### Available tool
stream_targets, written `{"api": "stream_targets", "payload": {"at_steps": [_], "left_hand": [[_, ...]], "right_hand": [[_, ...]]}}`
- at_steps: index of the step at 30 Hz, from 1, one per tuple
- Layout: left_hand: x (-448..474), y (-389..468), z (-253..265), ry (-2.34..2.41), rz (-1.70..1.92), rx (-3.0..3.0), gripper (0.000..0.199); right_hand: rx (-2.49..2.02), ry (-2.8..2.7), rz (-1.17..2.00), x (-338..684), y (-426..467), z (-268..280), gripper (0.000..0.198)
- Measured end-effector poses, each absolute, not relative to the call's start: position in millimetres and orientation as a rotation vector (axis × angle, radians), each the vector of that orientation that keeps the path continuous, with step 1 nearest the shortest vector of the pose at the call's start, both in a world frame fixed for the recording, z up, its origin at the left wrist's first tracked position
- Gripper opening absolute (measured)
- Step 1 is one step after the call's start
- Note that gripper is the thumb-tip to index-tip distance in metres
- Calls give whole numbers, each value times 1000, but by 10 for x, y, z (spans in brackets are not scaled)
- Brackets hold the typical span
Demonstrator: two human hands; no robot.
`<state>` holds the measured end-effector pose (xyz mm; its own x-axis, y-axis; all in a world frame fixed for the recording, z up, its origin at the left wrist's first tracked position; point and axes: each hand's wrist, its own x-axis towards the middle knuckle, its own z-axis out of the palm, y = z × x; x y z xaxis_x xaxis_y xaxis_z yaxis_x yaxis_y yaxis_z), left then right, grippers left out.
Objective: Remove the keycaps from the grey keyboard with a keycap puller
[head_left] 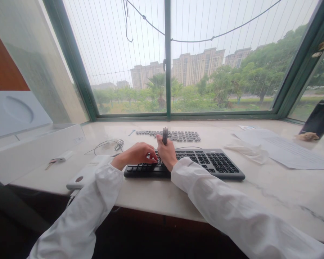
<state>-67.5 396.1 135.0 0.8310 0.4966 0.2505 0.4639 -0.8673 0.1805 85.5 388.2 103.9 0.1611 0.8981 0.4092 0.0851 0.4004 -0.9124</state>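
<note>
Keyboard (223,164) lies on marble-look counter (143,196). Right hand (166,153) grips dark tool handle (165,136) (tip hidden); left hand (137,153) curls at keys (135,168), can't tell if pinching. Board's likely light, stiff; hold side edges.

A dark keyboard (223,164) lies on the white bench (148,192). Over it, the right hand (166,153) has a dark tool (165,136) in its grip — the left hand (139,154) is bent just beside. Loose keys (184,136) sit behind the keyboard — papers (283,147) lie to its right.
</note>
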Motion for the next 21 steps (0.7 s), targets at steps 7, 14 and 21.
{"api": "stream_targets", "payload": {"at_steps": [7,14,21], "left_hand": [[-668,3942,1359,789,452,2901,17],[-668,3942,1361,806,447,2924,16],[-666,3933,1364,792,468,2913,17]], "right_hand": [[-932,-1235,832,853,3913,1013,46],[-855,-1141,1026,857,3920,1030,46],[-847,-1106,1029,854,3947,1014,49]]}}
